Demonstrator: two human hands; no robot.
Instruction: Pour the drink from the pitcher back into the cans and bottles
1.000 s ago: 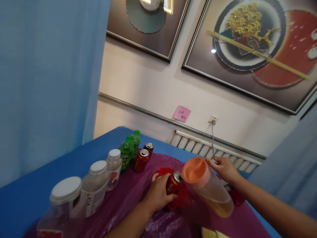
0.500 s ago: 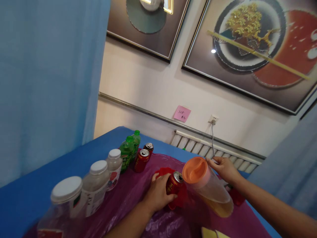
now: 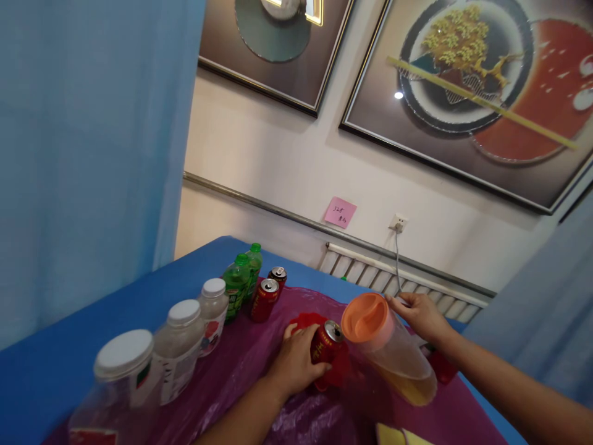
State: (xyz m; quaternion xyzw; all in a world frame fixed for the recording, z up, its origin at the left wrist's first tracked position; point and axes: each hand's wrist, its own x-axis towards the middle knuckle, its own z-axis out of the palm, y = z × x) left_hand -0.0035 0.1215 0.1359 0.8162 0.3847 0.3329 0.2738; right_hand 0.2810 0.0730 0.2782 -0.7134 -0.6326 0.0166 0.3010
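Note:
My left hand (image 3: 296,361) is wrapped round a red drink can (image 3: 325,346), over a red funnel-like or dish-like thing (image 3: 340,371) on purple plastic sheeting (image 3: 245,377). To its right, my right hand (image 3: 421,315) grips the handle of a clear pitcher (image 3: 393,358) with an orange lid (image 3: 365,317). The pitcher leans left, its lid close beside the can's top, with yellowish liquid in its lower part. Whether any liquid flows cannot be made out.
At the left stand clear jars with white lids (image 3: 124,353), green bottles (image 3: 237,284) and two more red cans (image 3: 265,300). A yellow item (image 3: 401,436) lies at the front edge. Behind the blue table (image 3: 115,309) is a radiator (image 3: 356,266).

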